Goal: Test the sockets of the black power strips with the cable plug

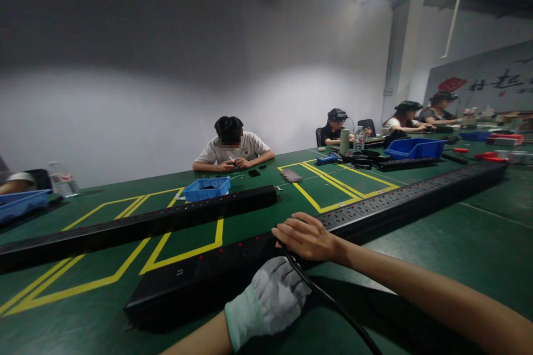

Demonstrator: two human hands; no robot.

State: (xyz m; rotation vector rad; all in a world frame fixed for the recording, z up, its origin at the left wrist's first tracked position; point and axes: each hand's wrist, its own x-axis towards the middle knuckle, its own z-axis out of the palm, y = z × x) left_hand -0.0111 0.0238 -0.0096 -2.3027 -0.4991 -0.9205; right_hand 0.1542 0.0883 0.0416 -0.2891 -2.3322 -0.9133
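A long black power strip [370, 212] lies diagonally across the green table in front of me, with sockets and red dots along its top. My right hand [306, 236], bare, rests over the strip's middle with its fingers together and bent around the upper end of a black cable [328, 295]. Just below it, against the strip's near side, my left hand [272, 295] wears a grey-white glove. Its fingers are curled in at the same cable, which passes over the fingertips and runs off toward the lower right. The cable's upper end is hidden under my right hand.
Another black power strip [137, 223] lies farther back on the left. Behind it stands a blue bin [207, 188]; a larger blue bin [414, 148] is at right. Yellow tape [183, 260] marks the table. A person [233, 147] sits opposite, with several others along the far side.
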